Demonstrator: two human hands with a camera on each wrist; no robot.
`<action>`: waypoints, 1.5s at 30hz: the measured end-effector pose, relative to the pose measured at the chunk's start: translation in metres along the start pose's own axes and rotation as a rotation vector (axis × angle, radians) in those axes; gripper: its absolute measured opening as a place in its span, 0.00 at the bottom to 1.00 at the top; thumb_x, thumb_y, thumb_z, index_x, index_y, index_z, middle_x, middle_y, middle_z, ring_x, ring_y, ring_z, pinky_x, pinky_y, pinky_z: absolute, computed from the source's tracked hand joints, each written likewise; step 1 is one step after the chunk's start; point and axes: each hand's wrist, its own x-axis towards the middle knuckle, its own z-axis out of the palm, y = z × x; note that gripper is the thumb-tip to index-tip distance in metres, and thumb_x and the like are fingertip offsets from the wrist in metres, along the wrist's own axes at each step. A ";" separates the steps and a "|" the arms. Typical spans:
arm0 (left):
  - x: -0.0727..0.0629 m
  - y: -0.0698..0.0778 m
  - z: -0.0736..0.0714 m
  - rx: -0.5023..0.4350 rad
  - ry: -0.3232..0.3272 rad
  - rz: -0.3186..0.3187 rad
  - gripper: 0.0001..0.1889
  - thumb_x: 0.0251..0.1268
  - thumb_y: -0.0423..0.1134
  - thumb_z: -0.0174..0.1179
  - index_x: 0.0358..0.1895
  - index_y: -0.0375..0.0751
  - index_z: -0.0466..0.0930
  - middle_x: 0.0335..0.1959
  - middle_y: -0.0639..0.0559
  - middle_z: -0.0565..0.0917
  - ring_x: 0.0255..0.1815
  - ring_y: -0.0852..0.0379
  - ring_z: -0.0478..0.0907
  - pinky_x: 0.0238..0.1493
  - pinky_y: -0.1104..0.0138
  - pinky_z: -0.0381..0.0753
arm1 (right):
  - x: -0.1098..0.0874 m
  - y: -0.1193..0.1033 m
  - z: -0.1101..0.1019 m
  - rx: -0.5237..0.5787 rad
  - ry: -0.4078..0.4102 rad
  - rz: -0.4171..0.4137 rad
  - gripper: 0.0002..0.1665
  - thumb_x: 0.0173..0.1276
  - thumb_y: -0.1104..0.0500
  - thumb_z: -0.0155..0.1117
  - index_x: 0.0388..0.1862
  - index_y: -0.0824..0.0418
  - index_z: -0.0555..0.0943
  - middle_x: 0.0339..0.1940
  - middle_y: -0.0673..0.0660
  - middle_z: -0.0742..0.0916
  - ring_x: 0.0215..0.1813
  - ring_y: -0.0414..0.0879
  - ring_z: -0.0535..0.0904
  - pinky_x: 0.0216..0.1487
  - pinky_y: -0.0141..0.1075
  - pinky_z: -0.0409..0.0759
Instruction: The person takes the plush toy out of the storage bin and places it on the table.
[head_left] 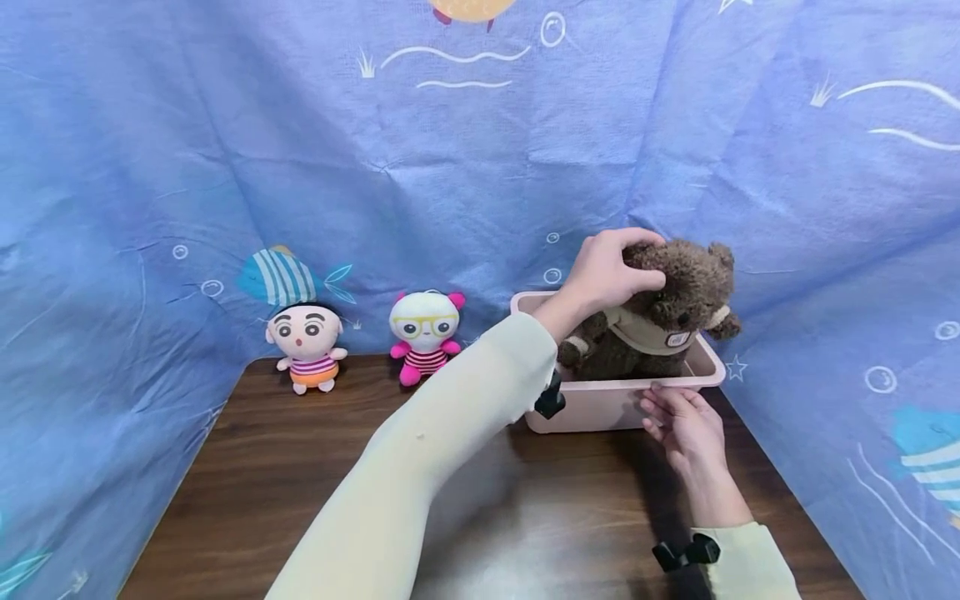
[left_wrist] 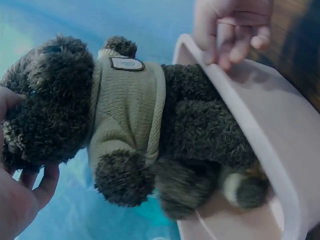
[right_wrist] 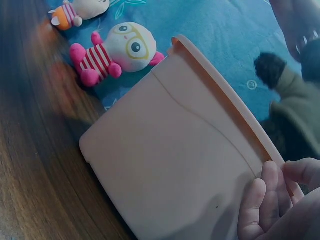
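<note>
A dark brown teddy bear [head_left: 686, 287] in a knitted beige sweater stands with its lower body inside a pale pink plastic bin [head_left: 592, 408]. Its head is gripped by my left hand [head_left: 611, 267], fingers and thumb around the fur. In the left wrist view the bear's sweater [left_wrist: 125, 105] and legs [left_wrist: 200, 130] show, the legs reaching down past the rim. My right hand [head_left: 690, 429] pinches the bin's front rim, the thumb [right_wrist: 302, 171] over the edge and the fingers [right_wrist: 270, 195] against the outer wall.
Left of the bin, a white and pink panda plush [head_left: 423, 329] with yellow glasses sits at the back of the dark wooden table [head_left: 315, 467]. Further left sits a boy doll [head_left: 306, 346] with a striped top. A blue sea-print cloth [head_left: 450, 192] hangs behind.
</note>
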 end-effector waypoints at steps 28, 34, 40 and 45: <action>-0.058 -0.020 -0.150 -0.283 0.275 0.152 0.22 0.53 0.35 0.74 0.54 0.41 0.88 0.53 0.49 0.88 0.53 0.61 0.82 0.57 0.72 0.79 | 0.000 -0.005 0.002 0.020 -0.020 0.019 0.08 0.73 0.64 0.67 0.33 0.54 0.80 0.29 0.50 0.92 0.29 0.40 0.89 0.25 0.34 0.85; -0.105 -0.050 -0.195 -0.258 0.318 0.107 0.18 0.57 0.35 0.73 0.53 0.41 0.88 0.49 0.49 0.89 0.49 0.58 0.83 0.53 0.65 0.83 | 0.002 -0.004 0.004 0.007 -0.034 0.031 0.08 0.72 0.63 0.68 0.33 0.55 0.80 0.29 0.51 0.93 0.30 0.40 0.90 0.25 0.34 0.85; -0.148 -0.080 -0.231 -0.112 0.288 -0.062 0.19 0.62 0.41 0.72 0.58 0.47 0.87 0.55 0.51 0.87 0.53 0.59 0.82 0.50 0.66 0.82 | 0.003 -0.003 0.003 -0.003 -0.018 0.041 0.07 0.72 0.63 0.68 0.35 0.54 0.80 0.30 0.50 0.93 0.30 0.40 0.90 0.26 0.34 0.85; -0.180 -0.103 -0.253 0.011 0.252 -0.208 0.22 0.66 0.44 0.70 0.63 0.50 0.84 0.61 0.51 0.84 0.52 0.59 0.80 0.47 0.67 0.80 | 0.001 -0.003 -0.001 0.008 -0.030 0.038 0.06 0.73 0.63 0.68 0.35 0.54 0.81 0.30 0.51 0.93 0.30 0.41 0.90 0.26 0.35 0.85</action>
